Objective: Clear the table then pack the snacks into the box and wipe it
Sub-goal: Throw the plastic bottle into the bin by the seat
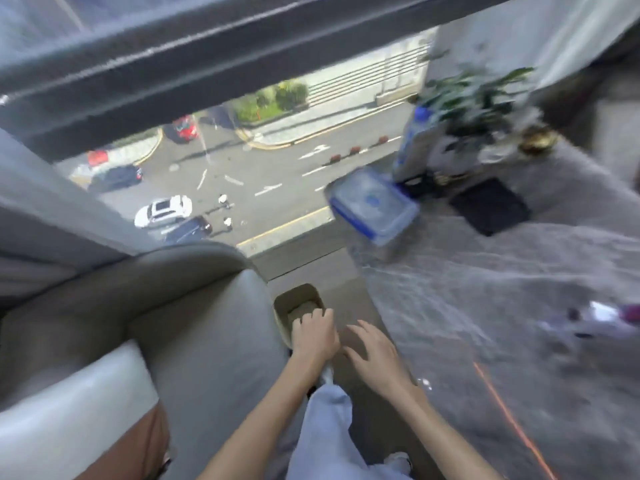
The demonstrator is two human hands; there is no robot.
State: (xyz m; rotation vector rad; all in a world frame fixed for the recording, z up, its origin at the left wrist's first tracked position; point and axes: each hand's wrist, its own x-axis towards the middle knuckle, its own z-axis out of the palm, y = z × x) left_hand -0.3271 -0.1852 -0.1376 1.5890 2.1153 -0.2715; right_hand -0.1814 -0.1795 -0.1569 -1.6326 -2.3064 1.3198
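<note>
The frame is blurred by motion. My left hand (313, 332) hangs over a small beige bin (298, 299) on the floor between the armchair and the table, fingers curled; whether it holds anything I cannot tell. My right hand (375, 355) hovers beside it with fingers spread and nothing in it. On the grey marbled table (485, 306) a clear plastic box with a blue rim (374, 206) stands near the far left corner. Small blurred items, perhaps snack wrappers (602, 317), lie near the table's right edge.
A grey armchair (166, 323) fills the left. A large window ahead looks down on a street. At the table's far end stand a plastic bottle with a blue cap (414, 140), a potted plant (478, 105) and a black mat (490, 206).
</note>
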